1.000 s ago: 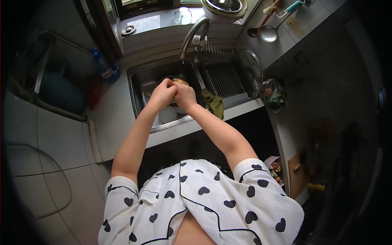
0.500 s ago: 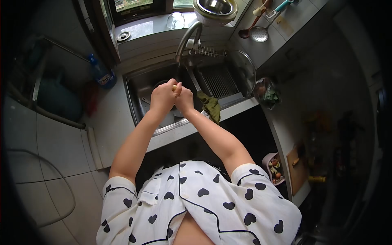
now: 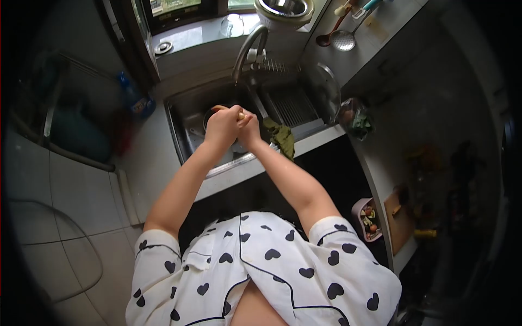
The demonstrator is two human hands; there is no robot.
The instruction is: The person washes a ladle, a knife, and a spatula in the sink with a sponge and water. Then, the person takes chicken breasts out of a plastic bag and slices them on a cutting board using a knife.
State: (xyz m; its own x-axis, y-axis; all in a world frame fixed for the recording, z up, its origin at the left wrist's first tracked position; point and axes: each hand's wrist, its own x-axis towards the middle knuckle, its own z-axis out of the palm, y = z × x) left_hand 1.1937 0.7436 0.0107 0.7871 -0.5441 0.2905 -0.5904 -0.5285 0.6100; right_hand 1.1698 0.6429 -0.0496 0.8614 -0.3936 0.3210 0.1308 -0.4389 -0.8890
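Observation:
Both of my hands meet above the left basin of the steel sink (image 3: pixel 173 122). My left hand (image 3: pixel 221 129) is closed, its fingers curled against the right. My right hand (image 3: pixel 249 129) is closed too, pressed beside it. A small pale yellow thing (image 3: pixel 241 116) shows between them; most of it is hidden, and its kind cannot be made out. Under the hands, partly covered, are a dark round vessel and a light utensil (image 3: pixel 196 133) in the basin. The curved faucet (image 3: pixel 239 62) stands just beyond. A crumpled olive-green cloth (image 3: pixel 281 137) hangs over the sink's front edge, right of my right hand.
The right basin holds a drying rack (image 3: pixel 291 111), with a clear round lid (image 3: pixel 333 89) beside it. A blue bottle (image 3: pixel 138 100) stands left. A plastic bag (image 3: pixel 357 122) is at right, above a pink scrap bin (image 3: pixel 361 214) and cutting board (image 3: pixel 399 223). Ladles (image 3: pixel 343 41) hang on the wall.
My hands have shifted slightly right and turned against each other. An orange-tan edge now shows beyond my left hand. The view has tilted a little.

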